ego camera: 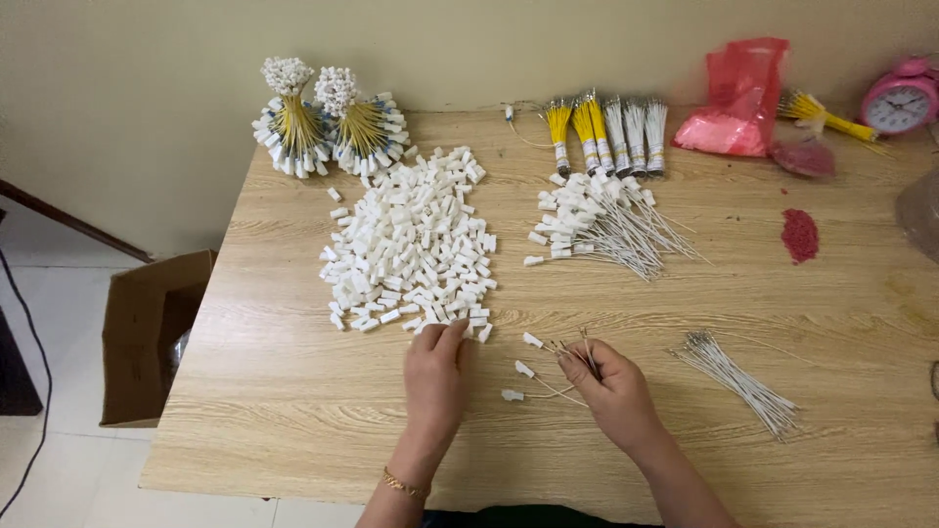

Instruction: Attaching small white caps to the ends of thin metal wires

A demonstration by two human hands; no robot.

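On the wooden desk (293,391), the near edge of a heap of small white plastic caps (411,240) is touched by the left hand (435,376), its fingertips pinched together on one cap. A few thin wires (558,367) tipped with white caps are pinched between the fingers of the right hand (611,391). A loose bundle of bare wires (738,372) is laid just right of that hand. Capped wires (597,220) are piled farther back. A red plastic bag (738,98) holding red granules is seen at the far edge, and an open cardboard box (147,337) is set on the floor, its contents indistinct.
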